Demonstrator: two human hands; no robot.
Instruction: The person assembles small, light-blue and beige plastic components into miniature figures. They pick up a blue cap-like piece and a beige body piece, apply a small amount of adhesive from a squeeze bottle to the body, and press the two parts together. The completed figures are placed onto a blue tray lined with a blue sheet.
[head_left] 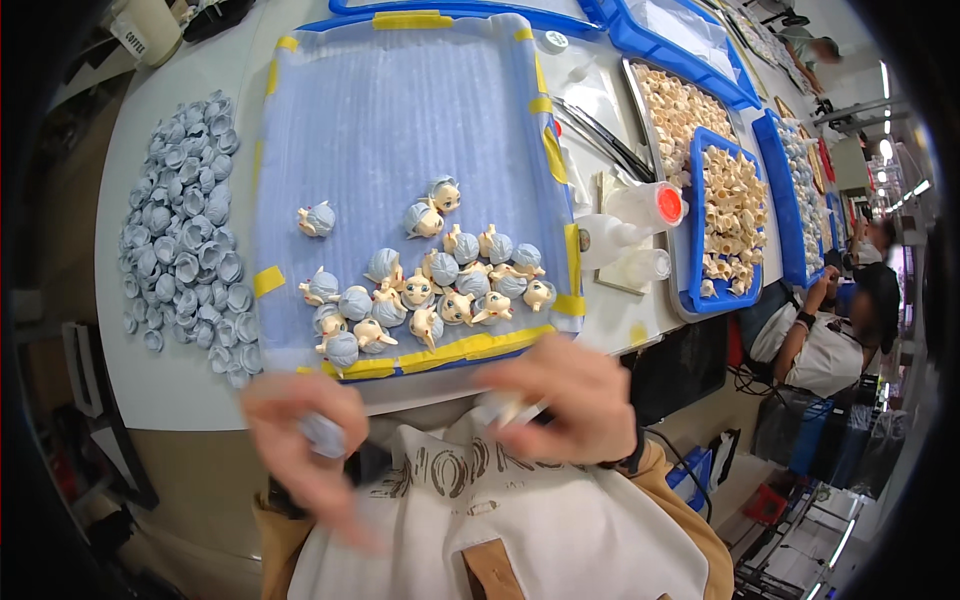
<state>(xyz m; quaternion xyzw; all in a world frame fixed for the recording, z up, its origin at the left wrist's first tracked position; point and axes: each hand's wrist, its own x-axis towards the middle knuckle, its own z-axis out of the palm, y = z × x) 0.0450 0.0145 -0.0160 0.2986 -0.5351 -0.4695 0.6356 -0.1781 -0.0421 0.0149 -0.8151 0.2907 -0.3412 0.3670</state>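
Note:
My left hand is curled round a pale blue-grey doll hair piece, just below the tray's front left corner. Closed and blurred by motion, my right hand pinches a small pale object too smeared to name. Both hands are over my lap, a short gap apart. In front of them lies a blue tray lined with thin foam sheet and edged with yellow tape. Several doll heads with painted faces and blue-grey hair are bunched in its near half. A heap of loose hair pieces sits left of the tray.
Right of the tray stand plastic bottles, one with a red cap, and dark tweezers. Beyond are a metal tray and a blue basket holding skin-coloured parts. A cup is at far left; another person sits at right.

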